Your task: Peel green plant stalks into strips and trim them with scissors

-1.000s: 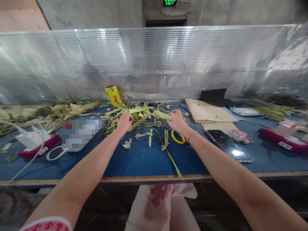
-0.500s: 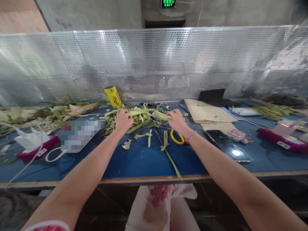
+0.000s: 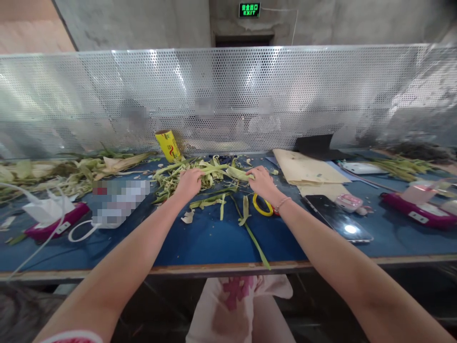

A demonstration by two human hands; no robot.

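A heap of green and pale corn husks (image 3: 171, 177) lies in the middle of the blue table. My left hand (image 3: 190, 184) is at the heap, its fingers closed on a long green husk strip (image 3: 217, 167) that points to the right. My right hand (image 3: 263, 183) pinches the right end of a broader pale husk leaf (image 3: 236, 173); the leaf's other end meets the strip. Below the hands lie a short husk piece (image 3: 244, 212), a narrow upright strip (image 3: 222, 207) and a long thin green blade (image 3: 257, 245) reaching the table edge.
A yellow carton (image 3: 169, 145) leans before the perforated metal screen (image 3: 228, 71). Yellow-handled scissors (image 3: 262, 206) lie by my right wrist. Brown paper (image 3: 309, 166), a black phone (image 3: 337, 216) and a purple power strip (image 3: 416, 209) are rightward; more husks (image 3: 85, 171) and another power strip (image 3: 71, 221) leftward.
My left hand has shifted slightly right along the heap, closer to my right hand. My right hand stays nearly in place on the pale leaf. The camera view has tipped up slightly.
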